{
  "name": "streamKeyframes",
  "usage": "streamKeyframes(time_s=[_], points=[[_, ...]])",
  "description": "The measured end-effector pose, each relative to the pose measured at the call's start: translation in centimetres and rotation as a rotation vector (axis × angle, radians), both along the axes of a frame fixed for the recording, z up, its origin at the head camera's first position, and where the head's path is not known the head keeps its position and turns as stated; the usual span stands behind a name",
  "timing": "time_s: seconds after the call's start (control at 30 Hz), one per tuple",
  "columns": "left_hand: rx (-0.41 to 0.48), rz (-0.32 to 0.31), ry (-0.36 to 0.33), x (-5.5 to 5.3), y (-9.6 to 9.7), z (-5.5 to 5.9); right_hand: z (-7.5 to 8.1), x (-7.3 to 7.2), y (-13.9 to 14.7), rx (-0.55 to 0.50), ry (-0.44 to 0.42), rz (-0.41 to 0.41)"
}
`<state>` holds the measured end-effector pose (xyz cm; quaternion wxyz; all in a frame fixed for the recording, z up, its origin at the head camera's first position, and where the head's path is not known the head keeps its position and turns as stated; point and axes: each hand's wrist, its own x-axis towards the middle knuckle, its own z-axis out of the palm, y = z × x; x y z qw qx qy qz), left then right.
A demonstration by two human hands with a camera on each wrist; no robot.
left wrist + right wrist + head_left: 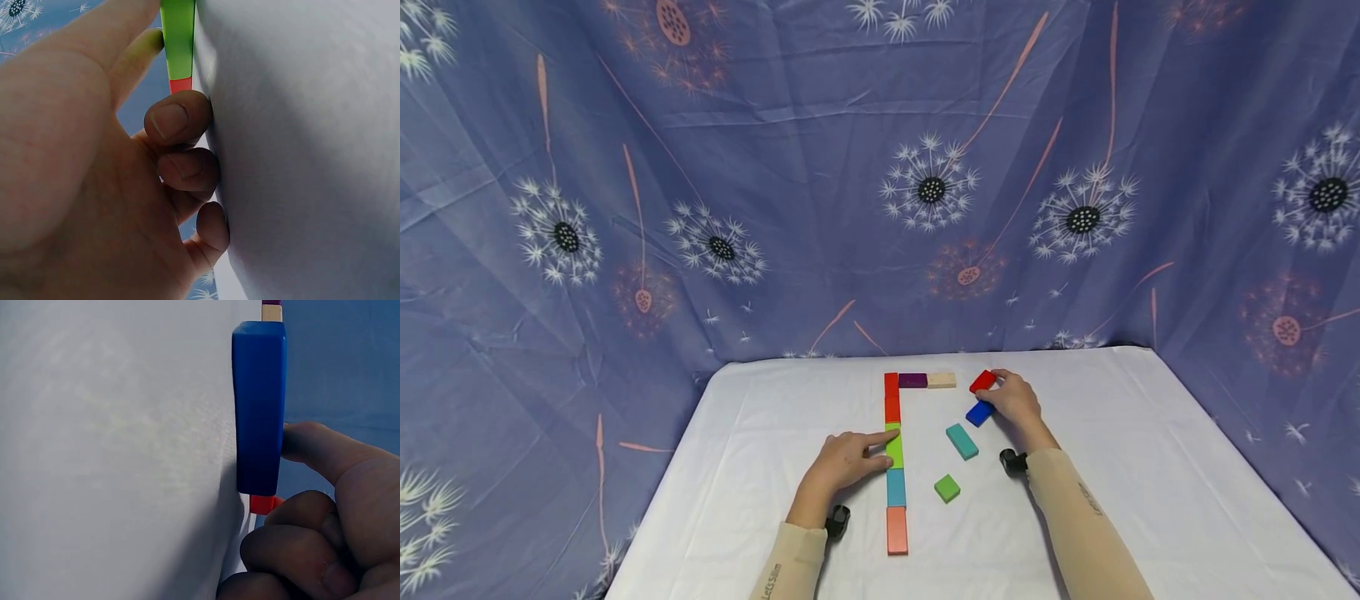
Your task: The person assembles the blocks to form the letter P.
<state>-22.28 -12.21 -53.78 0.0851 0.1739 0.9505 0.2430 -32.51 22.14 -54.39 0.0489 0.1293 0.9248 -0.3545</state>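
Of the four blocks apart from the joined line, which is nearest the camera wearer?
The squarish green block: in the head view it sits lowest, below the teal block, the blue block and the pinched red block.

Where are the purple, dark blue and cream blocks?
Purple block (913,381): head view, top face.
Dark blue block (259,412): right wrist view, camera-facing long side.
Cream block (942,380): head view, top face.

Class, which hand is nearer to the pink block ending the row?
Left. The left hand touches the long green block, two places beyond the pink block; the right hand is farther away, at the loose red block.
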Motion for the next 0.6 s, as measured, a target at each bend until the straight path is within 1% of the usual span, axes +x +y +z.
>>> streamKeyframes(time_s=[0.13,0.27,0.37,0.5,0.6], points=[[-0.004,0.004,0.001,-0.1,-0.1,0.0,0.0,0.2,0.1,-0.024,0.0,0.003],[0.002,0.0,-0.003,-0.1,-0.1,0.1,-0.3,0.3,0.2,-0.06,0.025,0.003],[0.01,-0.005,-0.008,-0.1,-0.1,0.1,-0.7,0.5,0.4,-0.116,0.058,-0.002],[0.008,-0.001,-0.013,-0.1,0.0,-0.1,-1.2,0.9,0.2,-0.198,0.095,-0.002],[0.008,0.004,-0.018,-0.2,0.0,-0.2,-1.1,1.1,-0.1,-0.221,0.108,0.012]])
